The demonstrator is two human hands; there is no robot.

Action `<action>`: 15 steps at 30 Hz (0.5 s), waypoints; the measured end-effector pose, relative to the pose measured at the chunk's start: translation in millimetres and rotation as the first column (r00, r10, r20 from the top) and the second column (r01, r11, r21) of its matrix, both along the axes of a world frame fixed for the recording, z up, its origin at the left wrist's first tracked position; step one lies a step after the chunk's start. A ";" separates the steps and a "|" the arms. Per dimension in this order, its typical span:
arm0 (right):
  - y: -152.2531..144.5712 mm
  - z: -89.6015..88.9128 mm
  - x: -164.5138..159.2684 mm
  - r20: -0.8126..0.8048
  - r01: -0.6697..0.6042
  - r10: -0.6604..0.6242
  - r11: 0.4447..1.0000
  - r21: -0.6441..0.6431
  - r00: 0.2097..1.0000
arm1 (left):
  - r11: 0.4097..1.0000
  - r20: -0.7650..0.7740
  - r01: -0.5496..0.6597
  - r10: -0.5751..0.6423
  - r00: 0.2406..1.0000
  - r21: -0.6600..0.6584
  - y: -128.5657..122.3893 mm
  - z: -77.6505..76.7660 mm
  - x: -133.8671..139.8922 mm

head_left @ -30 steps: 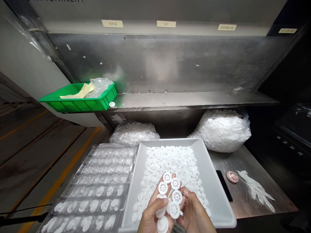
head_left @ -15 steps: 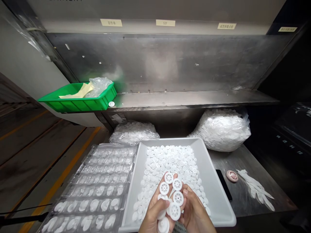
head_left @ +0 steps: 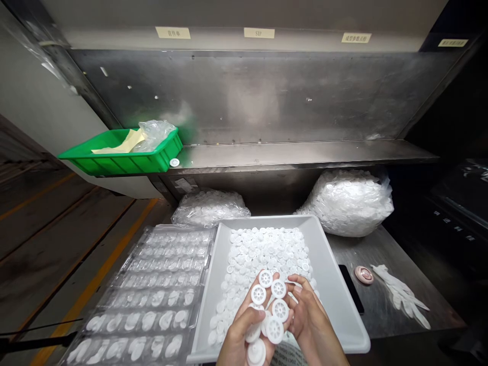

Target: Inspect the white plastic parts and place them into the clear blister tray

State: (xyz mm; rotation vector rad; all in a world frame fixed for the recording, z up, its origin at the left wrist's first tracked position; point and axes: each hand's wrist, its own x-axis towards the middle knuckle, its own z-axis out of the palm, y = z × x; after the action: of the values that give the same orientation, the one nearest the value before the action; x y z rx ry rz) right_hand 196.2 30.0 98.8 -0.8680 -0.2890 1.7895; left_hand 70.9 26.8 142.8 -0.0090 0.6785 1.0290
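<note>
Several small white spoked plastic wheels [head_left: 274, 329] lie spread over the palm and fingers of my left hand [head_left: 241, 333], with the thumb pressed on them. Most show their spoked face; the lowest turns a plain side up. Close at their right is my right hand [head_left: 310, 317], fingers apart and partly bent, with nothing visible in it; whether its fingertips touch the left hand is unclear. Both hands are over the near part of a light grey tray [head_left: 345, 315], which holds a heap of the same white wheels [head_left: 267, 249].
Left of the tray are clear plastic blister trays [head_left: 152, 297] with white parts in rows. Behind stand two clear bags of white parts, a smaller bag [head_left: 211, 207] and a larger bag [head_left: 353, 203]. A green bin [head_left: 133, 163] sits on the shelf. White gloves [head_left: 400, 295] lie right.
My right hand has shifted slightly right and its fingers have spread away from the wheels. My left hand keeps the wheels in nearly the same place.
</note>
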 end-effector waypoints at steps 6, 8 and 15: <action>1.0 5.9 -2.2 0.128 -0.099 0.096 0.995 0.011 0.987 | 0.999 0.084 -0.029 0.030 0.996 -0.017 0.7 -7.4 0.6; 1.2 6.0 -2.6 0.205 -0.127 0.123 0.992 0.005 0.971 | 0.999 0.105 -0.037 0.040 0.994 -0.032 0.9 -6.8 0.9; 4.2 8.9 -5.6 0.406 -0.108 0.086 0.994 0.031 0.910 | 0.998 0.164 -0.052 0.055 0.985 -0.023 -0.2 -10.0 0.2</action>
State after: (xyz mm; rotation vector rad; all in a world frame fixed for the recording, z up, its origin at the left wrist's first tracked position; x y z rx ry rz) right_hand 190.5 34.3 107.7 -1.2032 -0.6551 1.6710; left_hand 71.1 26.6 132.8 -0.1273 0.5398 1.0608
